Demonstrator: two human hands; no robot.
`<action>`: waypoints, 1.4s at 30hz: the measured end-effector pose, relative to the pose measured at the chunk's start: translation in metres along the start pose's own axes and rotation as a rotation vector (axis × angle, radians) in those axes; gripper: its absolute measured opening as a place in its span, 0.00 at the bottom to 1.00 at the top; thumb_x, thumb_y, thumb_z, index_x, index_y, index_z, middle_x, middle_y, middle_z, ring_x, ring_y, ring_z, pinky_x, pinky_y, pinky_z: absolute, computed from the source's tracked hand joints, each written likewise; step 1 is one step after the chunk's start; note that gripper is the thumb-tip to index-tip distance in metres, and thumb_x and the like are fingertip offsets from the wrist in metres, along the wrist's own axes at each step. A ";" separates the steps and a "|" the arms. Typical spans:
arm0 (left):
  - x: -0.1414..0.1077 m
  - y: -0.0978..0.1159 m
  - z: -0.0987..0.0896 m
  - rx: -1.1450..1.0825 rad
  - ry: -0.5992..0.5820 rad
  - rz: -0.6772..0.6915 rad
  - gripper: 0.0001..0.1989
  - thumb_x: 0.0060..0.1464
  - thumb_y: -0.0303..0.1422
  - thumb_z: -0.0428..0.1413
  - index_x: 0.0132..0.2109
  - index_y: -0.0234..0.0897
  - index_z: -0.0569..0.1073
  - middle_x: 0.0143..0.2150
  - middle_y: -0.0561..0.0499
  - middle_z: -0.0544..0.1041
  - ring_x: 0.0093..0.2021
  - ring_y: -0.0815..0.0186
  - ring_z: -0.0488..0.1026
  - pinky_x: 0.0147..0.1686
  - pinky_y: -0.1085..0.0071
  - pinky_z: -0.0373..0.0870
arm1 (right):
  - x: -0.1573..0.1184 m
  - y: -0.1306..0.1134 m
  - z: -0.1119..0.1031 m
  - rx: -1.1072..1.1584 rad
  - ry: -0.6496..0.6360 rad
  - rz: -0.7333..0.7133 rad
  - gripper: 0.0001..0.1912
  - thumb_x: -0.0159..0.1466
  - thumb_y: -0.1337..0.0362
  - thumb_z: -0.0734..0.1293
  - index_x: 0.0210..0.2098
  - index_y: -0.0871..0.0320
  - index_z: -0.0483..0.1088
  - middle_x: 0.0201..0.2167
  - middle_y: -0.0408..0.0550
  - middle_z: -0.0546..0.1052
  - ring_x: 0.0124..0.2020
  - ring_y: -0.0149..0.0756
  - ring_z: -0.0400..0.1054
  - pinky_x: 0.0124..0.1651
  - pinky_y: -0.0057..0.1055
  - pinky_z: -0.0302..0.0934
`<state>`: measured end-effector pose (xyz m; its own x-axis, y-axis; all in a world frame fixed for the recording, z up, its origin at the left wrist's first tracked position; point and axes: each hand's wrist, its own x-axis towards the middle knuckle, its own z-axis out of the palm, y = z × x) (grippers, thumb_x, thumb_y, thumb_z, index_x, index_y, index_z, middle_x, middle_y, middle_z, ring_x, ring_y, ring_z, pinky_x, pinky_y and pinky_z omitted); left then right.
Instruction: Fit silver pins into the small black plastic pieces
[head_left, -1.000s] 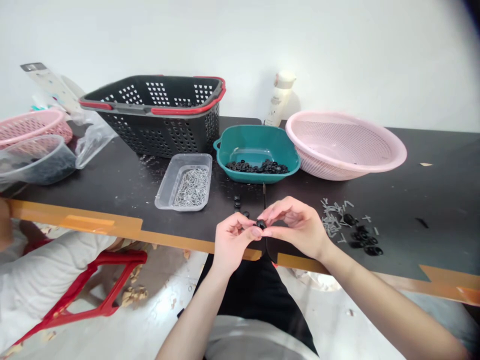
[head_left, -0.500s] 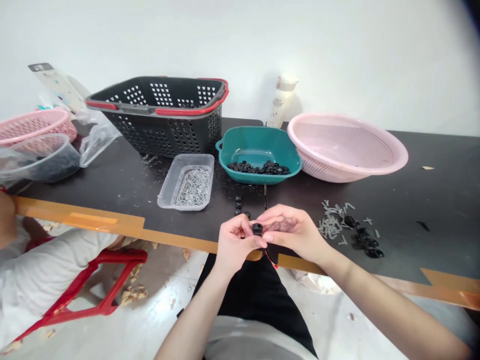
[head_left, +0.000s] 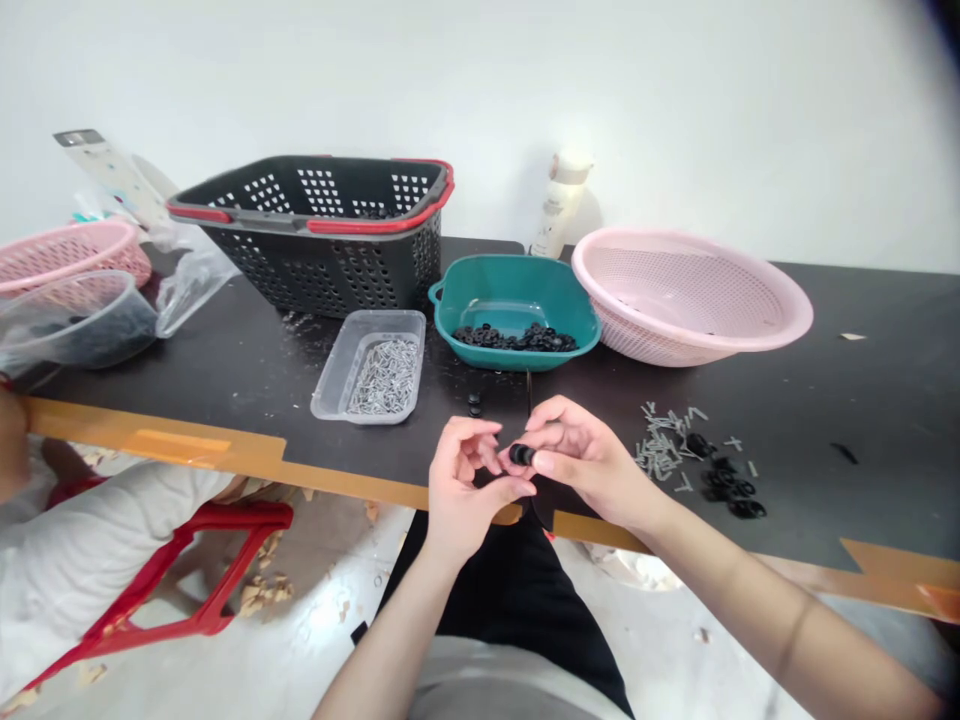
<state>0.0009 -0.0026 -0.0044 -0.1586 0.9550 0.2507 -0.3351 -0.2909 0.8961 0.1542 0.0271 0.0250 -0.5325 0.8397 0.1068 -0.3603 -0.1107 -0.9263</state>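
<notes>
A small black rubber piece [head_left: 522, 455] sits between my hands above the table's front edge, pinched mainly by the fingertips of my right hand [head_left: 581, 458]. My left hand [head_left: 465, 485] touches its other end, with the thumb and fingers spread a little. A thin dark wire [head_left: 529, 393] stands just beyond the piece, and I cannot tell if they join. Close by on the black tabletop [head_left: 825, 400] lies a small stack of black rings [head_left: 474, 403]. Loose metal pins [head_left: 664, 440] and more black rings [head_left: 725, 485] lie right of my right hand.
A teal tub of black rings [head_left: 514, 295] and a clear tray of metal pins [head_left: 367, 365] stand beyond my hands. Further back are a pink colander [head_left: 690, 295], a dark basket [head_left: 315, 235] and a bottle [head_left: 559, 205]. A co-worker's arm [head_left: 11, 440] shows at left.
My left fingers have spread and lifted a little. The black piece has turned sideways and shifted slightly right between my fingertips.
</notes>
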 end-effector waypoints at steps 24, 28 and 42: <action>-0.008 0.004 0.000 0.355 0.036 0.279 0.09 0.50 0.30 0.64 0.41 0.45 0.82 0.35 0.50 0.80 0.33 0.65 0.77 0.34 0.70 0.76 | -0.002 -0.015 0.001 -0.685 0.026 -0.393 0.15 0.63 0.69 0.69 0.45 0.43 0.78 0.35 0.45 0.78 0.34 0.35 0.72 0.35 0.31 0.68; -0.008 0.005 0.000 0.361 0.046 0.301 0.09 0.51 0.31 0.64 0.41 0.45 0.82 0.34 0.50 0.81 0.33 0.65 0.77 0.34 0.70 0.76 | -0.003 -0.015 0.001 -0.634 0.021 -0.331 0.14 0.63 0.67 0.70 0.45 0.44 0.78 0.34 0.45 0.77 0.32 0.34 0.71 0.33 0.29 0.67; -0.010 0.006 0.003 0.529 -0.026 0.388 0.16 0.53 0.32 0.62 0.50 0.47 0.78 0.35 0.50 0.78 0.32 0.66 0.75 0.31 0.72 0.75 | 0.000 -0.003 -0.003 -0.097 0.052 -0.005 0.09 0.51 0.68 0.78 0.32 0.53 0.80 0.28 0.43 0.78 0.28 0.31 0.73 0.32 0.27 0.72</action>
<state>0.0031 -0.0139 -0.0011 -0.1511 0.7893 0.5952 0.2445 -0.5535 0.7961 0.1572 0.0291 0.0265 -0.4895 0.8668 0.0954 -0.2858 -0.0561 -0.9566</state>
